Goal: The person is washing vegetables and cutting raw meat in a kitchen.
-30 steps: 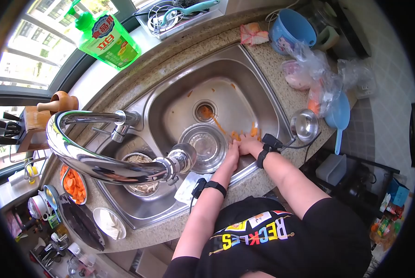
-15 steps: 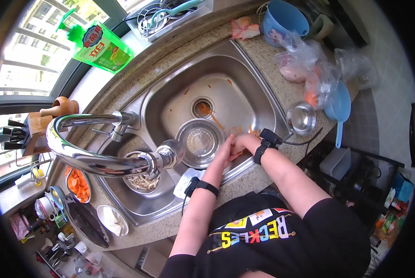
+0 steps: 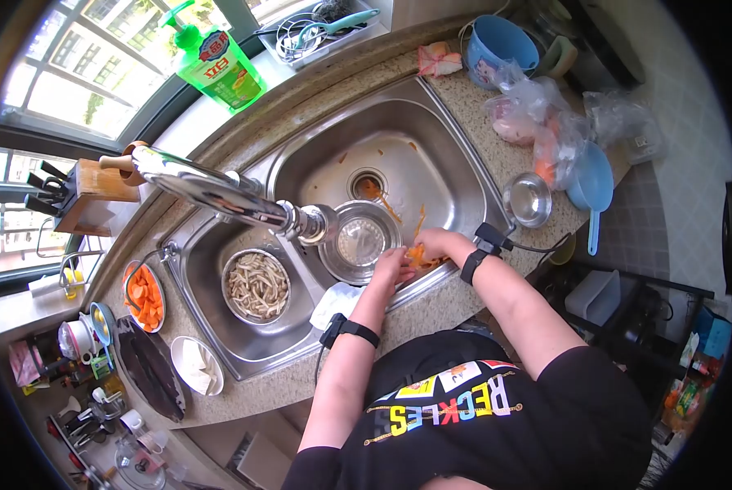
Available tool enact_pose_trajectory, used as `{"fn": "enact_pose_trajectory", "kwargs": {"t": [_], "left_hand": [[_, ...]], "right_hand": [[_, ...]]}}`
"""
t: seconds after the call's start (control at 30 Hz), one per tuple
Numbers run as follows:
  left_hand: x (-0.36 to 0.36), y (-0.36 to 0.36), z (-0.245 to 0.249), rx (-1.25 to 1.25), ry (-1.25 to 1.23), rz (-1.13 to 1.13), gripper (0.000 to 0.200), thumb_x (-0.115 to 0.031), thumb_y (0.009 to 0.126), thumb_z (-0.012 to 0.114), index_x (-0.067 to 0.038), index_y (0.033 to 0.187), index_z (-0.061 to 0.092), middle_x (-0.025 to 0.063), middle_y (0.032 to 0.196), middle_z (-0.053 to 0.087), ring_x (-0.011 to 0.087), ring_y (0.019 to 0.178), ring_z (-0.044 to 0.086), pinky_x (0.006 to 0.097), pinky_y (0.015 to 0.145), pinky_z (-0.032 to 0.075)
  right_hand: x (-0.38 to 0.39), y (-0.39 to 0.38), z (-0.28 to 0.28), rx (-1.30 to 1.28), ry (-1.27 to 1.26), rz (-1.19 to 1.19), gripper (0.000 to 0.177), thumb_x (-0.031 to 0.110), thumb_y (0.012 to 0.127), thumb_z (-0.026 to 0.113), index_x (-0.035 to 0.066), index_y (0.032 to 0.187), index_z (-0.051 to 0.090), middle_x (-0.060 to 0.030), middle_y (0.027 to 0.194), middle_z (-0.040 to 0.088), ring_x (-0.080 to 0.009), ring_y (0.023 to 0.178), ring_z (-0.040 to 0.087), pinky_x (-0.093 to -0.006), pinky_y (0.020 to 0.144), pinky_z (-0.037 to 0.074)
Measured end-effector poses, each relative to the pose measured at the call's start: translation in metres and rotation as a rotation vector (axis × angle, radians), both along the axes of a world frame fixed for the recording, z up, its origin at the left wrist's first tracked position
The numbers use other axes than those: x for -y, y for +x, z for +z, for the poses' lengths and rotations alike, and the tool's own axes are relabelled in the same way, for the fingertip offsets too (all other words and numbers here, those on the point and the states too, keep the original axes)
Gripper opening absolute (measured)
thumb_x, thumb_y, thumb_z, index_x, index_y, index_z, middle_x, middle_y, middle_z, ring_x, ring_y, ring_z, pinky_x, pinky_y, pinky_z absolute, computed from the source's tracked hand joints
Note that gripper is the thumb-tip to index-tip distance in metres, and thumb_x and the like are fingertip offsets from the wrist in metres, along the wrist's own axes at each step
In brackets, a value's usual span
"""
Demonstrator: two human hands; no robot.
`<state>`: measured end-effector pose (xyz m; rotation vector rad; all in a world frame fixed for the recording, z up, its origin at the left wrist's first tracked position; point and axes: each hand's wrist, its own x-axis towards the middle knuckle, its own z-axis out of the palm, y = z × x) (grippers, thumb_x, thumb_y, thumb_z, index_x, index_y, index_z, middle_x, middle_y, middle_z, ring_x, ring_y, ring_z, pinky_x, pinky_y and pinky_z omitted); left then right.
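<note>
My right hand (image 3: 438,243) is closed at the near side of the large sink basin, with thin orange carrot peels (image 3: 417,255) at its fingers. One strip sticks up above it. My left hand (image 3: 393,268) is just left of it, fingers partly curled and apart, close to the peels; its palm is hidden. Beside it in the basin stands a round metal bowl (image 3: 359,242) that looks to hold clear water. More peel lies around the drain (image 3: 369,186).
A bowl of pale strips (image 3: 257,286) sits in the smaller basin (image 3: 211,253). The tap (image 3: 235,202) reaches over the divider. Left on the counter are cut carrots (image 3: 145,299) and a white dish (image 3: 196,366). Right are bagged vegetables (image 3: 537,122), a small metal bowl (image 3: 528,200) and a blue strainer (image 3: 591,180).
My hands have moved apart; they were together before, and the orange peels now show between them. The tap has swung away, uncovering the bowl of pale strips. The view has shifted slightly.
</note>
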<state>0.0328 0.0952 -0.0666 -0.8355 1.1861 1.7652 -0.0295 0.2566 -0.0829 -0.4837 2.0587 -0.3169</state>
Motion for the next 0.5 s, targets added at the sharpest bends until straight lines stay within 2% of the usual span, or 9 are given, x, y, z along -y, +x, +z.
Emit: {"fn": "enact_pose_trajectory", "kwargs": {"t": [0.13, 0.2, 0.27, 0.3, 0.37, 0.43, 0.5], "left_hand": [[0.005, 0.002, 0.004, -0.052, -0.007, 0.065, 0.031, -0.026, 0.085, 0.05, -0.003, 0.106, 0.05, 0.0108, 0.091, 0.055, 0.0191, 0.069, 0.059, 0.0272, 0.058, 0.052], [0.006, 0.005, 0.008, -0.072, 0.004, 0.105, 0.029, -0.023, 0.086, 0.049, -0.003, 0.107, 0.05, 0.0119, 0.092, 0.055, 0.0202, 0.071, 0.06, 0.0279, 0.06, 0.053], [0.006, 0.004, 0.01, -0.071, 0.05, 0.217, 0.03, -0.022, 0.086, 0.046, -0.003, 0.109, 0.049, 0.0127, 0.093, 0.055, 0.0213, 0.074, 0.06, 0.0286, 0.063, 0.053], [0.006, 0.003, 0.014, -0.07, 0.042, 0.21, 0.03, -0.021, 0.087, 0.044, -0.002, 0.112, 0.047, 0.0131, 0.094, 0.055, 0.0222, 0.076, 0.06, 0.0291, 0.065, 0.053], [0.005, 0.003, 0.013, -0.085, 0.047, 0.199, 0.031, -0.02, 0.087, 0.044, -0.002, 0.112, 0.047, 0.0135, 0.094, 0.055, 0.0228, 0.077, 0.06, 0.0296, 0.066, 0.052], [0.006, 0.006, 0.018, -0.093, 0.046, 0.188, 0.031, -0.02, 0.088, 0.044, -0.002, 0.113, 0.046, 0.0138, 0.095, 0.055, 0.0233, 0.078, 0.059, 0.0302, 0.066, 0.052], [0.01, 0.012, 0.022, -0.062, 0.093, 0.215, 0.032, -0.02, 0.088, 0.043, -0.001, 0.113, 0.045, 0.0149, 0.097, 0.054, 0.0257, 0.083, 0.058, 0.0327, 0.073, 0.051]], "right_hand": [[-0.003, -0.009, 0.027, -0.051, -0.04, -0.205, 0.045, 0.02, 0.059, 0.071, 0.011, 0.103, 0.063, -0.0126, 0.095, 0.064, -0.0264, 0.089, 0.061, -0.0332, 0.078, 0.048], [-0.004, -0.015, 0.04, 0.004, -0.069, -0.28, 0.046, 0.015, 0.059, 0.072, 0.008, 0.103, 0.062, -0.013, 0.094, 0.064, -0.0238, 0.087, 0.062, -0.0316, 0.077, 0.048], [-0.006, -0.018, 0.054, -0.065, -0.185, -0.49, 0.046, 0.01, 0.06, 0.071, 0.001, 0.104, 0.06, -0.0139, 0.095, 0.064, -0.0217, 0.086, 0.061, -0.0299, 0.076, 0.048], [-0.005, -0.017, 0.068, -0.076, -0.187, -0.498, 0.046, 0.01, 0.06, 0.071, 0.001, 0.104, 0.06, -0.0139, 0.095, 0.064, -0.0217, 0.086, 0.061, -0.0299, 0.076, 0.048], [-0.003, -0.016, 0.095, -0.142, -0.299, -0.705, 0.045, 0.004, 0.062, 0.07, -0.004, 0.104, 0.058, -0.0143, 0.096, 0.063, -0.0193, 0.086, 0.061, -0.0289, 0.076, 0.048], [-0.006, -0.013, 0.098, -0.178, -0.387, -0.797, 0.045, 0.004, 0.062, 0.071, -0.004, 0.104, 0.058, -0.0138, 0.093, 0.064, -0.0186, 0.084, 0.061, -0.0293, 0.074, 0.049], [-0.007, -0.009, 0.106, -0.209, -0.477, -0.89, 0.045, 0.005, 0.062, 0.073, -0.004, 0.104, 0.059, -0.0134, 0.091, 0.064, -0.018, 0.081, 0.061, -0.0297, 0.073, 0.049]]}}
